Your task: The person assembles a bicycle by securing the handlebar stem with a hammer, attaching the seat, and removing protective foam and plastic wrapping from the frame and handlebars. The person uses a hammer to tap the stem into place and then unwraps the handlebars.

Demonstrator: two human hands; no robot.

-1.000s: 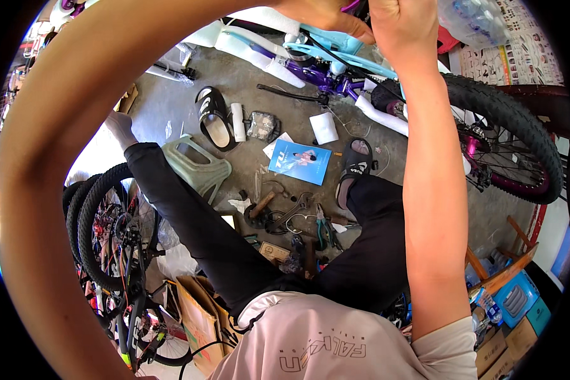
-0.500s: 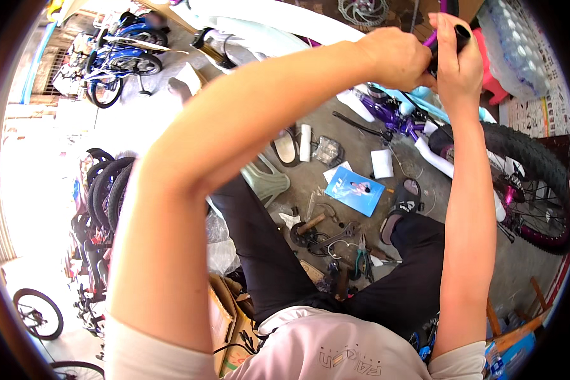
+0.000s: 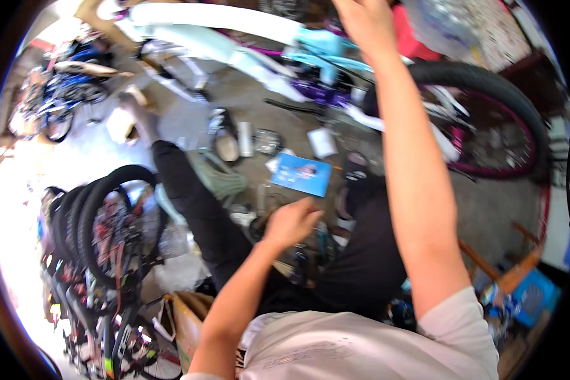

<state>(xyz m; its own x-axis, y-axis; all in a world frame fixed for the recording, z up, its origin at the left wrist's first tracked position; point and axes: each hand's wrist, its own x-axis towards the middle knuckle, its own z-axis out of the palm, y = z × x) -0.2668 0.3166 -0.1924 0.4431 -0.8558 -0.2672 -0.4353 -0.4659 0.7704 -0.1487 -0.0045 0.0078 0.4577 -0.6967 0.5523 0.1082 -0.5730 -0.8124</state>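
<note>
My left hand point(image 3: 293, 223) hangs over the floor between my legs, fingers curled in and somewhat blurred. What it holds, if anything, is hidden. Below it lie several hand tools point(image 3: 301, 256), partly covered by the hand and smeared. My right arm is stretched up to the top edge, where my right hand point(image 3: 368, 25) is cut off and its fingers are out of sight. Near that hand is a bicycle frame point(image 3: 326, 43) in light blue and purple, partly wrapped in white padding point(image 3: 218, 18). A bicycle wheel with a black tyre point(image 3: 481, 76) lies to the right.
A blue booklet point(image 3: 302, 175) lies on the floor beside a white paper point(image 3: 322, 143), a sandal point(image 3: 225, 140) and a pale green stool point(image 3: 218, 180). Several bicycles with black tyres point(image 3: 101, 221) stand at left. A cardboard box point(image 3: 190, 316) is by my left hip.
My left hand has left the dark tube by my right hand and come down over the tools. My right hand has shifted up out of view. The view has turned, and my left leg is stretched out.
</note>
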